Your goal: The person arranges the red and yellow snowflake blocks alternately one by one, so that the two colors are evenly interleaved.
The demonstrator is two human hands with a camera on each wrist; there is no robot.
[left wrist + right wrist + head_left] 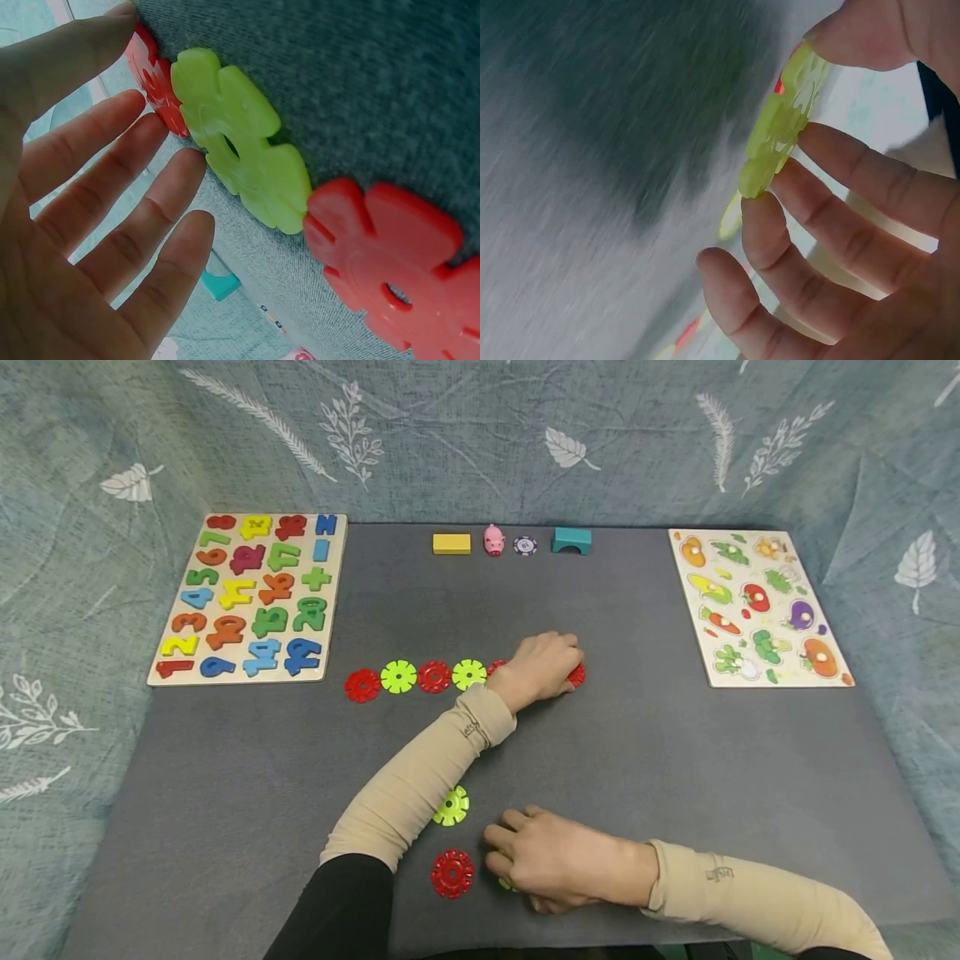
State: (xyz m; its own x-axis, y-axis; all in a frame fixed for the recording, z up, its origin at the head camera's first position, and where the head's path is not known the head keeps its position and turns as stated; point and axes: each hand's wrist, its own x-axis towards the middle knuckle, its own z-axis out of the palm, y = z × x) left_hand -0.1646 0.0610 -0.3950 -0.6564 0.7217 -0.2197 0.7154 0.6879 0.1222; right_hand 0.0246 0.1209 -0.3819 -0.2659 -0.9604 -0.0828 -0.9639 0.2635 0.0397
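Note:
My left hand (536, 668) is at the right end of a row of flower-shaped plastic discs, its thumb and fingertips pinching the edge of a red flower-shaped disc (156, 86). Beside that one lie a yellow-green disc (240, 142) and another red disc (394, 270). Nearer the front edge, my right hand (562, 860) pinches a yellow-green flower-shaped disc (784, 124) between thumb and fingers; from above the hand covers most of it. Left of this hand lie a loose red disc (452, 873) and a yellow-green disc (452, 807), the latter partly behind the left sleeve.
A number puzzle board (330, 602) stands at back left, a vegetable puzzle board (701, 618) at right. Along the back edge are a yellow block (452, 544), a pink pig (493, 540), a poker chip (525, 546) and a teal arch block (572, 539).

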